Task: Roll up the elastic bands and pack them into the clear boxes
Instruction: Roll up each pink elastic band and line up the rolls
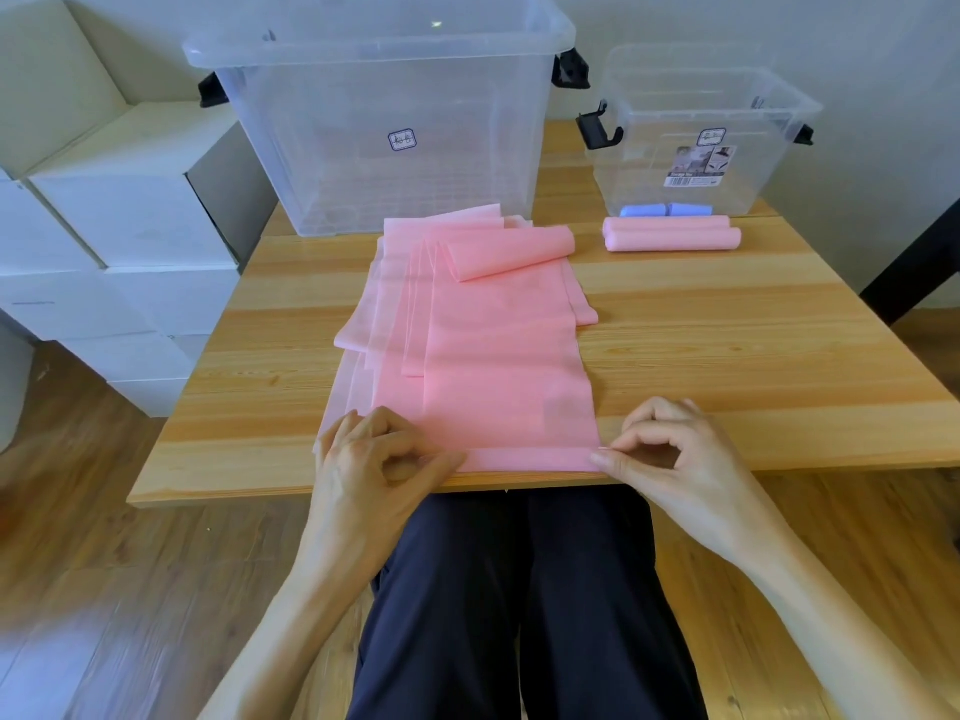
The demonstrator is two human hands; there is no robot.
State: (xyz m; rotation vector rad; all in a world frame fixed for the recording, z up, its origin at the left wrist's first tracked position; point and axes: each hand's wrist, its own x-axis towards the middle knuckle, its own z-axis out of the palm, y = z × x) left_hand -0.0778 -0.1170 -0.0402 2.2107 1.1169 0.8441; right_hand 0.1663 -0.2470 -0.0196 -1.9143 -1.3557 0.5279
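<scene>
- Nearest, at 6 o'clock, the person's lap in dark trousers (524, 605) sits against the near edge of a wooden surface (727, 356).
- At 7 o'clock the left hand (374, 454) rests on the near left end of a pink elastic band (498, 366); its fingers curl over the folded hem, so what the grip holds is hidden.
- At 5 o'clock the right hand (670, 449) pinches the band's near right corner between thumb and forefinger, a narrow grip on the hem.
- The band lies flat from the near edge toward 12 o'clock, its far end curled over loosely. Several more pink layers fan out beneath it to the left; how many is hard to tell.
- Bare wood lies open on both sides of the band.
- At 1 o'clock two pink rolls (672, 235) lie side by side, just before a small clear box (696, 137) holding blue rolls (665, 210), partly blurred through the plastic.
- At 12 o'clock stands a large clear box (384, 122), top cut off.
- White cartons (119, 200) stack at 10 o'clock.
</scene>
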